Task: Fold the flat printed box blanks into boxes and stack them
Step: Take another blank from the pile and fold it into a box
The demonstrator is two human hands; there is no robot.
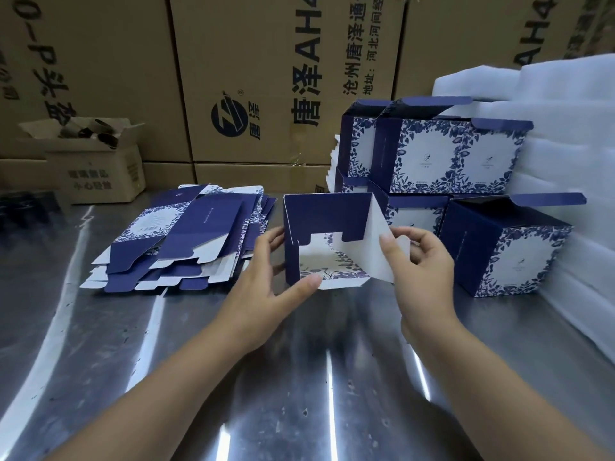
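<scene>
Box (327, 217), half formed, sits at the middle of the table (299, 377) with its open end toward the person, so the flaps can be tucked. The left hand (266, 271) grips its left wall, thumb in front and fingers behind, to steady it. The right hand (419, 261) pinches the white flap (379, 247), likely to fold it inward. One pile of blanks (186, 234) lies just left (too overlapped to count). At least five folded boxes (459, 154) stand stacked in two layers on the right.
</scene>
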